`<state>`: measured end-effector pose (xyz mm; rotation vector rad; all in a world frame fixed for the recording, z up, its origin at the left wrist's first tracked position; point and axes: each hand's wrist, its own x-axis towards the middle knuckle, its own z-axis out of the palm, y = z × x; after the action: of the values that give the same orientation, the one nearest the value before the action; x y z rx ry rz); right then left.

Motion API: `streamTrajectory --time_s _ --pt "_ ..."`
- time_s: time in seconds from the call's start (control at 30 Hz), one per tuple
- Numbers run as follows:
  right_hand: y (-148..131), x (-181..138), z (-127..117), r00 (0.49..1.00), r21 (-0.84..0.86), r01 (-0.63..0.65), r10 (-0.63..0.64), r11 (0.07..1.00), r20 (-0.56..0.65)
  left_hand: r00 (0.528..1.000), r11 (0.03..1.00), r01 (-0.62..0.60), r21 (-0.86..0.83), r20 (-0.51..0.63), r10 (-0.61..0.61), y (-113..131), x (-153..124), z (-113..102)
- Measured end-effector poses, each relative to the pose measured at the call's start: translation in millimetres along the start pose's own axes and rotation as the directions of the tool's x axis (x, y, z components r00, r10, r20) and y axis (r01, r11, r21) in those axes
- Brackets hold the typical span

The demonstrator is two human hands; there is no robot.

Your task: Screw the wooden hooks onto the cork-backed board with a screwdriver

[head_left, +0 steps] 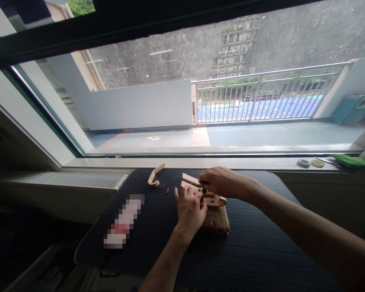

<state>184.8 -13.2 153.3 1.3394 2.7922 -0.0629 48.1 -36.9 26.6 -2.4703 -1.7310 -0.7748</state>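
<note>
On the dark table, several pale curved wooden hooks (216, 201) lie on a rough brown wooden block (218, 221). My left hand (190, 207) bends over these hooks from the near left side, its thumb and fingers gripping one. Above the same spot, my right hand (220, 180) is closed around a small dark tool (204, 190). That tool points down between my fingers; its exact kind and its tip are hidden. To the left lies a loose wooden hook (153, 178), with two small screws (163, 186) beside it.
A blurred-out pinkish strip (124, 222) lies on the left of the table (255, 243). Behind it runs a window sill (246, 162), bearing tape rolls (318, 163) and a green cloth-like thing (353, 161) at right. A white radiator (88, 180) stands at left.
</note>
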Motion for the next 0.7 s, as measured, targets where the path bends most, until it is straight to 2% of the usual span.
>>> streamTrajectory --time_s 0.3,0.57,0.7 --pt "-3 4 -2 0.999 -0.021 -0.050 0.050 0.999 -0.005 1.000 1.000 -0.010 -0.019 -0.008 0.010 -1 -1 1" --pt "2 -2 -5 1.000 -0.021 0.023 -0.022 1.000 0.019 1.000 1.000 0.015 -0.014 0.003 -0.015 -1 -1 2" --pt "-2 4 0 1.000 -0.058 -0.001 0.001 0.998 0.001 1.000 1.000 0.008 -0.017 -0.007 -0.008 -1 -1 2"
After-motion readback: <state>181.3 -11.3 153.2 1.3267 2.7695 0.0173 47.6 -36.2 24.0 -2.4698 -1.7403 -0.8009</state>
